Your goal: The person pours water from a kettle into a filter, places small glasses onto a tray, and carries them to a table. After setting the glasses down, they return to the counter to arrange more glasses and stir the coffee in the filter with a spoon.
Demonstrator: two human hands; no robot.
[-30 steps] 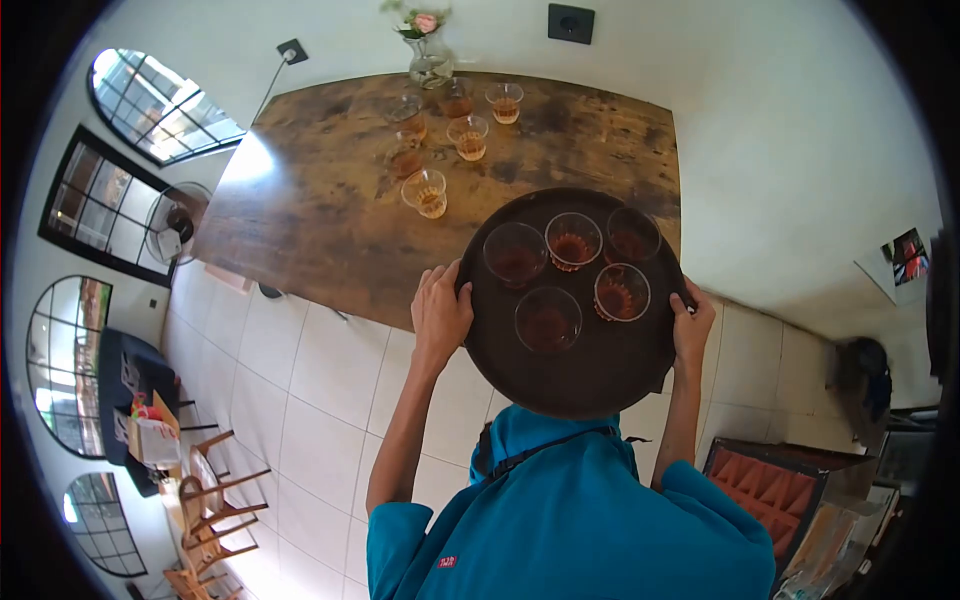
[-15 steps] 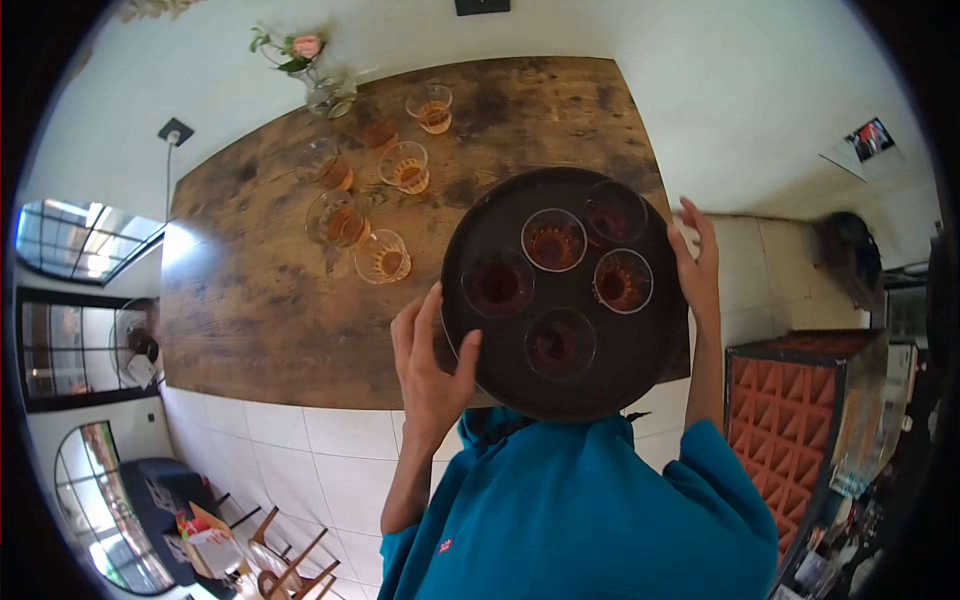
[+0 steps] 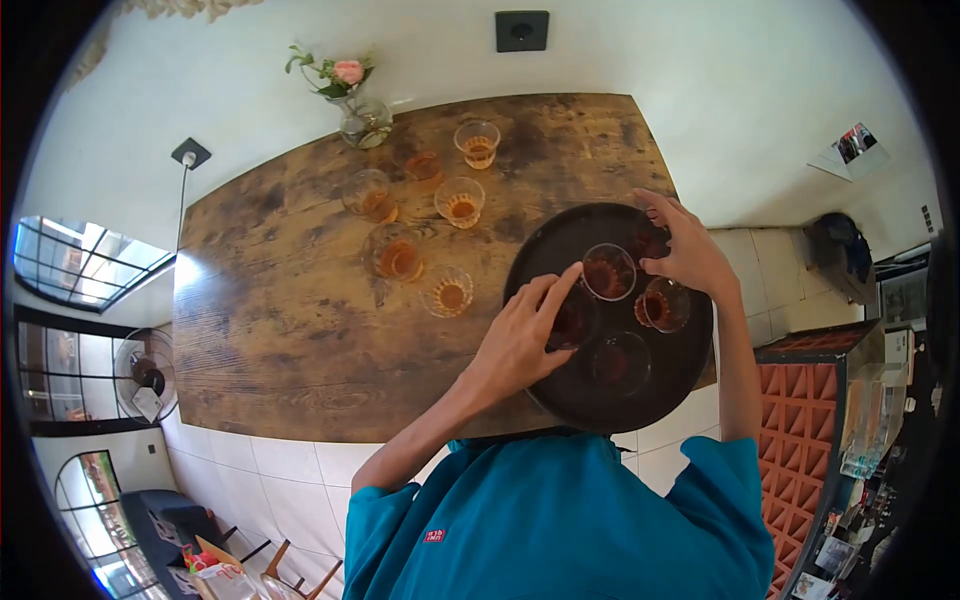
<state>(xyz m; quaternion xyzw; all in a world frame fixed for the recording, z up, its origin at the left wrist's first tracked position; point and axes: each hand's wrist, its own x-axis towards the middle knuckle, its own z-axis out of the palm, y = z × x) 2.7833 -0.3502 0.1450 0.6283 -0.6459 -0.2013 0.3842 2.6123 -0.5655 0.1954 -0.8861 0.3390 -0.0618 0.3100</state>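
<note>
A round dark tray (image 3: pixel 545 390) rests on the wooden table's right end, bearing several clear glasses of dark reddish drink. My left hand (image 3: pixel 522 330) curls its thumb and fingers around the tray's left glass (image 3: pixel 575 322). At the far right of the tray, my right hand (image 3: pixel 692 250) has thumb and fingers around another glass (image 3: pixel 646 240), partly covered by the hand. Between my hands stands a glass (image 3: pixel 609 272); one more glass (image 3: pixel 662 305) sits below my right hand, and a further glass (image 3: pixel 621 364) is nearest my body.
Several glasses of amber drink, including one glass (image 3: pixel 447 292) close to the tray, stand on the wooden table (image 3: pixel 300 350). A glass vase (image 3: pixel 365 122) with a pink flower is at the back edge by the wall. A brick-red patterned counter (image 3: pixel 795 420) stands right.
Both hands have left the tray's rim and closed in on two glasses. The tray now sits lower and farther right in view, as the table also shifts in view.
</note>
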